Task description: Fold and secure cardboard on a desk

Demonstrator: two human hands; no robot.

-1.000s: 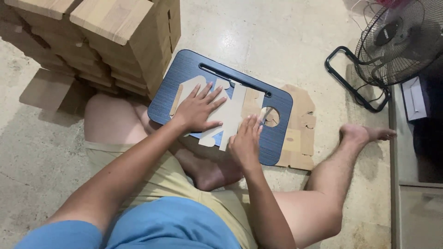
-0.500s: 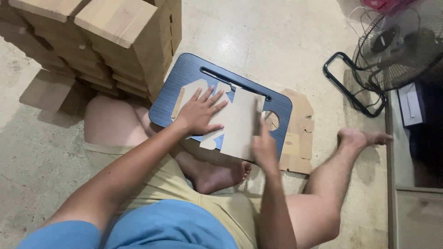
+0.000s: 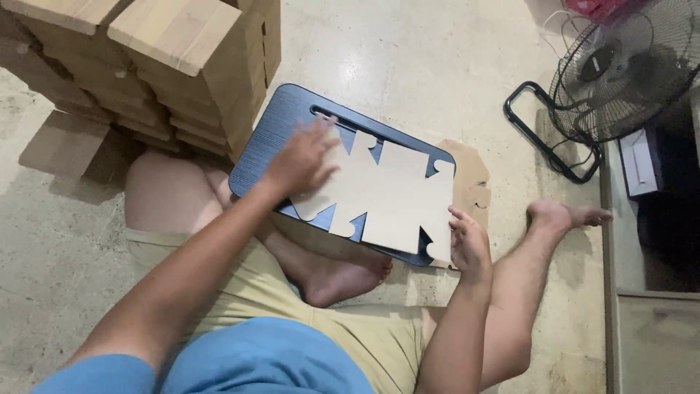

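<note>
Flat die-cut cardboard blank [image 3: 386, 193], pale tan with notched tabs along its edges, lies spread across a dark blue lap tray [image 3: 266, 142] set on the floor [image 3: 437, 58] in front of the seated person. Blank is unfolded, covering most of the tray's right half and overhanging its near edge.

Left hand [image 3: 302, 157]: fingers spread wide, palm pressed flat on the blank's left part; slightly blurred. Right hand [image 3: 467, 244]: fingers curled on the blank's lower right corner tab, pinching or lifting it, exact grip unclear.

Step in hand, as judged: laying out and steadying the blank ahead of a first fold. A fold from here would call for the left hand pinning the sheet while the right raises the flap along its crease.

Around: another cardboard piece [image 3: 470, 182] under the tray's right end; tall stack of folded cartons [image 3: 182, 66] upper left; floor fan [image 3: 620, 73] upper right.
</note>
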